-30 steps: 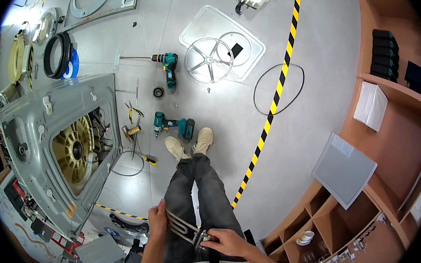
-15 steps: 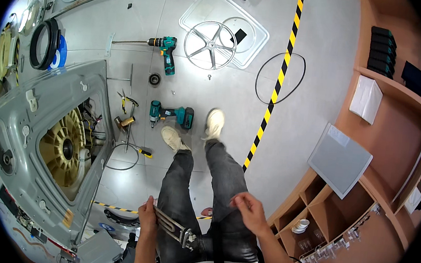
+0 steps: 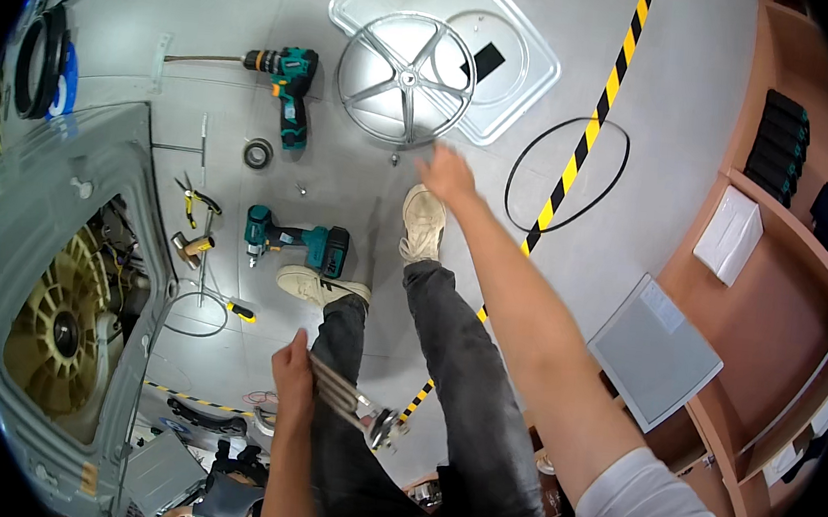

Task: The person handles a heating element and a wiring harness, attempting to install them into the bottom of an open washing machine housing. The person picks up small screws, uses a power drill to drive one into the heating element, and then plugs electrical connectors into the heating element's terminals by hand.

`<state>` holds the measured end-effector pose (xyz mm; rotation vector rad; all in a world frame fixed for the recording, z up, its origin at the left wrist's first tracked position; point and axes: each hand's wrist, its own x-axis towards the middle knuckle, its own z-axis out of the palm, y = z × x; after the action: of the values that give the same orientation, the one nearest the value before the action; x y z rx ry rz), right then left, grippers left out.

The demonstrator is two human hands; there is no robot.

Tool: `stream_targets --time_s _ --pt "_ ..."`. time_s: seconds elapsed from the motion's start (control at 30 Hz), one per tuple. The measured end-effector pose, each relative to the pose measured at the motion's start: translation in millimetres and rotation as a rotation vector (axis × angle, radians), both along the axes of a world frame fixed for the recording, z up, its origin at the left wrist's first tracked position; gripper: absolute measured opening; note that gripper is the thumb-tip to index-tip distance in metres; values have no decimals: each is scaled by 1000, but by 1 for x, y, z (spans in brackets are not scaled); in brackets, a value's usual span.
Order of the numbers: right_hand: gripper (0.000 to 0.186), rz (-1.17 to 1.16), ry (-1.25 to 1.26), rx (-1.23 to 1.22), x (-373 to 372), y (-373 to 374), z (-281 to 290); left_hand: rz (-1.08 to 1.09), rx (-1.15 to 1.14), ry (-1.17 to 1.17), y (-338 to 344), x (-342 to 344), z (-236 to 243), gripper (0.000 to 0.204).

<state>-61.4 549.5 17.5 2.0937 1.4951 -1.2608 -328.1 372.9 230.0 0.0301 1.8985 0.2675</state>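
My left hand (image 3: 293,378) is closed around one end of a metal heating element (image 3: 335,391) with bent tubes, held over my left leg; its terminal end points down and right. My right hand (image 3: 448,175) is stretched forward, slightly blurred, fingers apart and holding nothing. It is just right of a small bolt (image 3: 394,159) on the floor, and near the rim of a spoked metal pulley wheel (image 3: 407,79). The wheel overlaps a pale rectangular panel (image 3: 522,96).
On the floor lie a drill (image 3: 294,90), an impact driver (image 3: 295,240), a bearing (image 3: 258,153), pliers (image 3: 194,202), a hammer (image 3: 192,248) and a black belt loop (image 3: 512,183). An opened washing machine (image 3: 115,410) stands left, wooden shelving (image 3: 783,320) right.
My right hand has moved forward and left from beside my right leg to near the bolt and wheel. The view has shifted forward; my left hand keeps hold of the heating element.
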Motion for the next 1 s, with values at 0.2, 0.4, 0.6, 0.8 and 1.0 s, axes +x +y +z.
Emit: stream_targets --time_s 0.2,0.4,0.6,0.8,1.0 --pt "73 103 -264 154 -29 82 -63 -137 107 -18 49 39 -71 51" --pt "72 180 -291 396 -37 81 -94 -223 162 8 59 34 -85 50" --pt "50 82 -223 576 -23 83 -99 -221 153 -75 66 44 -89 50" --pt "48 -165 -116 666 19 37 -51 -310 225 -60 61 38 -92 50" --pt "60 -604 -352 461 199 -66 -80 -529 302 19 91 56 -77 49"
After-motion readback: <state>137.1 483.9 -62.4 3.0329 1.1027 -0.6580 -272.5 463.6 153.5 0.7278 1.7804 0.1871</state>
